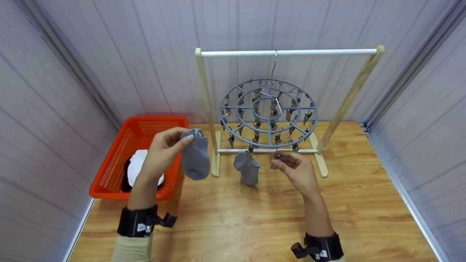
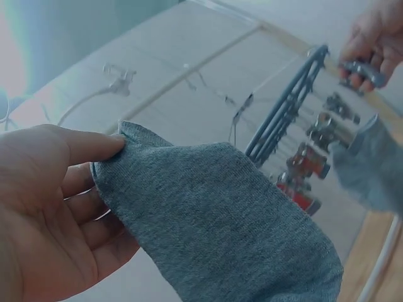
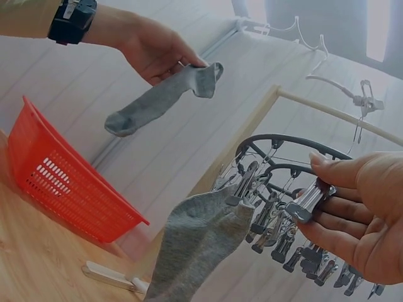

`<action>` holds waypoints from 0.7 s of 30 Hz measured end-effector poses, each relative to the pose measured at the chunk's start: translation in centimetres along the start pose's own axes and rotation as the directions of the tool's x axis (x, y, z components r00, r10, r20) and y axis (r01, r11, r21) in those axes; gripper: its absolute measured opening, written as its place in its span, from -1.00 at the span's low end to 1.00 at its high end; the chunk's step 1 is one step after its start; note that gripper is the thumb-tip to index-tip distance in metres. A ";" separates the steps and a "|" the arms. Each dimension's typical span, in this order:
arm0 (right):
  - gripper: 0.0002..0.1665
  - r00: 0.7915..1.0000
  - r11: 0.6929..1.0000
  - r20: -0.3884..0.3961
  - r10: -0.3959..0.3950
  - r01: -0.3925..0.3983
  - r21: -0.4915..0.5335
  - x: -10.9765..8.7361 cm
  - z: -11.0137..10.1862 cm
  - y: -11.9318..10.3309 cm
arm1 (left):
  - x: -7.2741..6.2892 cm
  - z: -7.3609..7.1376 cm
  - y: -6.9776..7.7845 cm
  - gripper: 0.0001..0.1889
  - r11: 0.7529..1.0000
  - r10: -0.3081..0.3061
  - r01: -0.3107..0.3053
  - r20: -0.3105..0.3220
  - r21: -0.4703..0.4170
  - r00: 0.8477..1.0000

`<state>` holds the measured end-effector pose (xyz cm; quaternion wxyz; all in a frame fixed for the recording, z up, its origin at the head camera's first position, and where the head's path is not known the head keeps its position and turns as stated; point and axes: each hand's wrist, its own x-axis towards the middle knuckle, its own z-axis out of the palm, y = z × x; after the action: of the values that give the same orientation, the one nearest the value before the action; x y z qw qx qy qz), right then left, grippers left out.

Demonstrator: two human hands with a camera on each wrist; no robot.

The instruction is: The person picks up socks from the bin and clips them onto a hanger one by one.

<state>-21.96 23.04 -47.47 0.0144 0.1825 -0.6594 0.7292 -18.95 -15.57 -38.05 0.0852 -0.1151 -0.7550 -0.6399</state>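
My left hand (image 1: 164,151) pinches a grey sock (image 1: 196,156) near its opening, thumb in front, and the sock hangs down beside the red basket. In the left wrist view the sock (image 2: 220,220) spreads across the middle. My right hand (image 1: 296,169) holds a metal clip (image 3: 310,200) between thumb and fingers at the front rim of the round grey hanger (image 1: 269,145). A second grey sock (image 1: 248,169) hangs from a neighbouring clip (image 1: 250,149), just left of the right hand.
The hanger hooks onto the white rod (image 1: 240,54) of a wooden stand (image 1: 349,98), with several clips dangling. At left, the red basket (image 1: 105,174) holds a white item (image 1: 137,163) and something black (image 1: 126,178). Panelled walls surround the wooden tabletop (image 1: 233,225).
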 end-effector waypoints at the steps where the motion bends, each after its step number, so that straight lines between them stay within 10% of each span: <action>1: -0.68 1.000 1.000 0.004 0.001 -0.001 0.003 0.0 -0.1 0.0 | -0.3 0.5 0.0 -0.84 1.000 0.001 -0.001 0.002 -0.014 1.000; 21: -0.64 0.999 1.000 0.039 0.020 -0.019 -0.017 0.2 -1.0 0.0 | -4.2 10.7 -4.4 -0.86 0.982 -0.011 0.008 -0.015 -0.188 1.000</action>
<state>-22.37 23.99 -47.46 -0.0041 0.1903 -0.6675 0.7199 -15.98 -5.99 -45.13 0.0771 -0.1137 -0.6911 -0.7096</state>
